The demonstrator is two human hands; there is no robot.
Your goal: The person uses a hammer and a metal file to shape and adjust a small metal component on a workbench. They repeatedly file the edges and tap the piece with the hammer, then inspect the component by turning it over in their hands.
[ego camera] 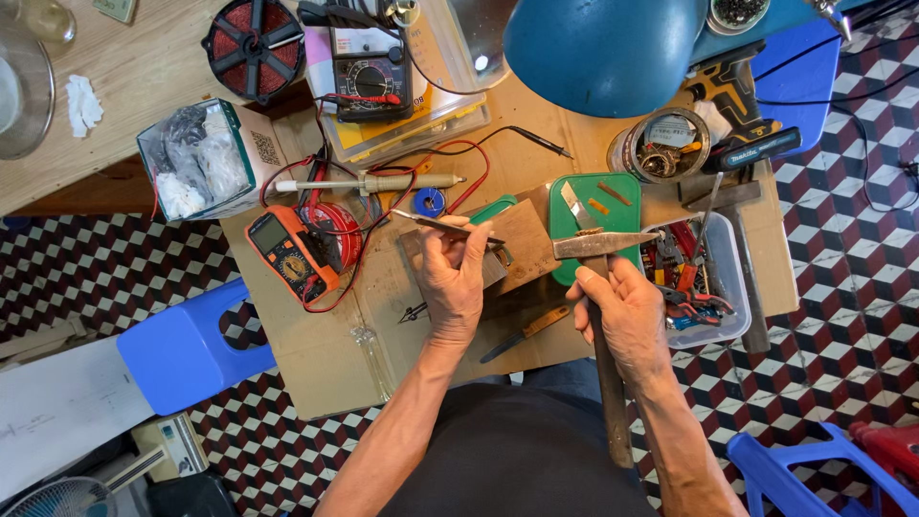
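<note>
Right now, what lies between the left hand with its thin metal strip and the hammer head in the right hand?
In the head view, only the wooden block on the bench lies between the left hand and the hammer head.

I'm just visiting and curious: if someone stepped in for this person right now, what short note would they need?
Left hand: grips a thin flat metal strip, held roughly level over the wooden block.
Right hand: closed on the handle of a hammer, its head raised beside the green lid.
Nearby: soldering iron and orange multimeter to the left, clear tub of tools to the right, a small knife close to the body.
Done: strip and hammer are both in hand.
Left: no strike is visible; the hammer head is not touching the strip.
</note>
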